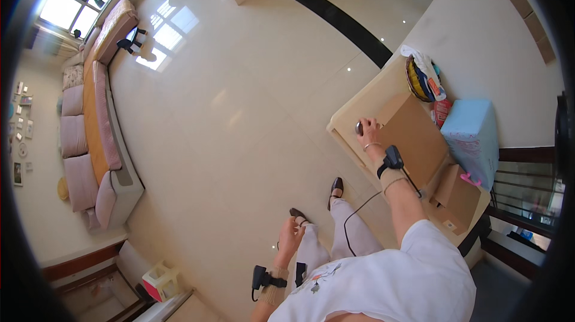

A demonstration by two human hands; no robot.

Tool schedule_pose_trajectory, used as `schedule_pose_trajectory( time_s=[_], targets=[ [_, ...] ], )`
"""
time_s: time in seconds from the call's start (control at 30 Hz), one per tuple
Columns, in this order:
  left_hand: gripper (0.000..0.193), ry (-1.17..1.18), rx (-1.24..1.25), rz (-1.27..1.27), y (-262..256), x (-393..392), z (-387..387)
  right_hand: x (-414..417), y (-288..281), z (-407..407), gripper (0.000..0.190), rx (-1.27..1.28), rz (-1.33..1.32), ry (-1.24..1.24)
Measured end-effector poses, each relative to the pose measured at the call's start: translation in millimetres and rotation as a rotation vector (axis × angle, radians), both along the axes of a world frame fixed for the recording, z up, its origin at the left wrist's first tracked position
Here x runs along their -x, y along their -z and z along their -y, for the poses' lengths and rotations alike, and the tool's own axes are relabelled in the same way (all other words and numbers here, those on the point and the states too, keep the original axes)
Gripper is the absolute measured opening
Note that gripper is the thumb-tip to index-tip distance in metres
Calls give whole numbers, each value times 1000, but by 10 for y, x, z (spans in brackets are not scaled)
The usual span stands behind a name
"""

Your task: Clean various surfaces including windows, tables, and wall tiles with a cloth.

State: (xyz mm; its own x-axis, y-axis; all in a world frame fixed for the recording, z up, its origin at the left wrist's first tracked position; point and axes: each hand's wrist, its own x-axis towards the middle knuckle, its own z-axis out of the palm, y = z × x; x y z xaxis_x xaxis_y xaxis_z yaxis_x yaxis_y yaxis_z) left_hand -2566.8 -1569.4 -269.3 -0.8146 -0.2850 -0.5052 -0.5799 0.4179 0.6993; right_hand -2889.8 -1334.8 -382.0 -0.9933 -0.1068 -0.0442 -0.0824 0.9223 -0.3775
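Observation:
My right hand (370, 134) is over the front-left part of a cream-coloured table (343, 119). Its fingers are around a small, dark, shiny rounded object (359, 128), whose exact kind is unclear. A large cardboard box (411, 135) lies just right of that hand, and a smaller cardboard box (458, 196) is nearer my body. Low beside my leg hangs my left hand (291, 236), fingers curled; nothing can be made out in it. Black devices are strapped to both forearms, the right one (393, 156) and the left one (265, 278).
A light-blue box (469, 138), a red package (441, 111) and a basket of items (420, 79) stand along the wall side of the table. A black cable (348, 223) hangs by my legs. Left are a long sofa (81, 138) and a small stool (161, 281).

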Motion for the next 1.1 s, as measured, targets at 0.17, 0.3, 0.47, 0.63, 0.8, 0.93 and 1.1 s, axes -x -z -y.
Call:
schedule_pose_trajectory(
  time_s=[0.17,0.3,0.47,0.63,0.8,0.93,1.1],
  targets=[
    [39,-68,14,75,-79,-118,-84,251,133,-40,52,45,-5,46],
    [36,-107,-43,98,-99,-116,-158,237,191,-82,54,38,24,81],
    [34,-91,-104,134,36,-115,-168,182,173,-117,61,-17,95,99],
    [30,-35,-170,122,69,89,-138,30,-171,-121,65,-11,-78,122],
    [29,45,-175,102,-4,281,-7,-832,-116,-548,49,213,-200,264],
    [28,140,-119,120,80,404,-56,-1939,294,-1455,49,42,-169,605],
    [27,242,-75,169,187,455,-13,-2747,865,-2093,69,-196,260,1075]
  ],
)
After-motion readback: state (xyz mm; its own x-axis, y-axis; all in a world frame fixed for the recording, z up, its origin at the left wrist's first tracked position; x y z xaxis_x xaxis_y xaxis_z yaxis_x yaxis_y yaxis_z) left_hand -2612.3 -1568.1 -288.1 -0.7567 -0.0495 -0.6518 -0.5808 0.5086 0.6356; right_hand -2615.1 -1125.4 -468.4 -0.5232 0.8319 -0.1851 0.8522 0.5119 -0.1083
